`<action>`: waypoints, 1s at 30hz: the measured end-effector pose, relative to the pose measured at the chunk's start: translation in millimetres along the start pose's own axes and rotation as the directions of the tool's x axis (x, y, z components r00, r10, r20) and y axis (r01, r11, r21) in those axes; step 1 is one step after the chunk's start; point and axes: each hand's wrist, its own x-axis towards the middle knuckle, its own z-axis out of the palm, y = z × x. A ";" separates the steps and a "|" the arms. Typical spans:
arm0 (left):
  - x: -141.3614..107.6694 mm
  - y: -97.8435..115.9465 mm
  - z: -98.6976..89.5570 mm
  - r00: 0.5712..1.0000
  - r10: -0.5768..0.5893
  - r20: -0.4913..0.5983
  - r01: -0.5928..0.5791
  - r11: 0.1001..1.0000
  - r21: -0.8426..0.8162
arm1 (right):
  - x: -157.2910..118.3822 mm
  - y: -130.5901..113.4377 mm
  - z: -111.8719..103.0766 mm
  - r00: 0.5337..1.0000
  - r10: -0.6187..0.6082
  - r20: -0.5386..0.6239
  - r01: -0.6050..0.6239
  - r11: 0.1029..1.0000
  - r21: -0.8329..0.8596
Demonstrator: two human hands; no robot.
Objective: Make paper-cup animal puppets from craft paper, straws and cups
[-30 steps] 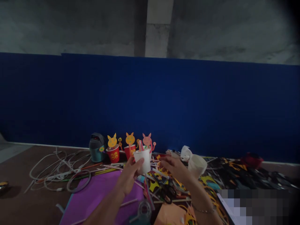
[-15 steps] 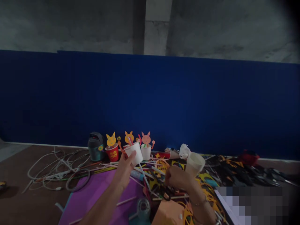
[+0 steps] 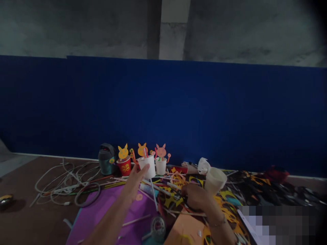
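My left hand (image 3: 139, 177) is closed round a white paper cup (image 3: 147, 167), thumb on its near side. Straws in red and white poke out of the cup's top, and a pale straw (image 3: 154, 194) slants down from its underside. Over the craft pile, my right hand (image 3: 194, 195) is bent with its fingers curled at a dark pair of scissors (image 3: 188, 206); the hand hides most of them. Behind the held cup stand a red cup (image 3: 124, 167) with a yellow paper cat head and a white cup (image 3: 161, 166) with a pink one. A further orange cat head (image 3: 142, 149) shows between them.
Purple card (image 3: 102, 211), a tape roll (image 3: 158, 228) and orange paper (image 3: 185, 226) lie near me. A pale cup (image 3: 215, 179) and crumpled tissue (image 3: 203, 166) stand right. Leftward are white cables (image 3: 61, 183), a dark flask (image 3: 106, 160) and a mouse (image 3: 5, 201). A blue partition (image 3: 163, 109) rises behind.
The view has shifted slightly. The white cup in my left hand is more upright, and its lower straw has swung steeper. My right hand has moved slightly down over the scissors.
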 end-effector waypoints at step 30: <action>-14.2 -3.5 4.8 0.973 -0.104 0.204 0.080 0.989 0.126 | -12.4 -34.6 -19.8 0.946 -0.321 0.038 0.272 0.854 0.443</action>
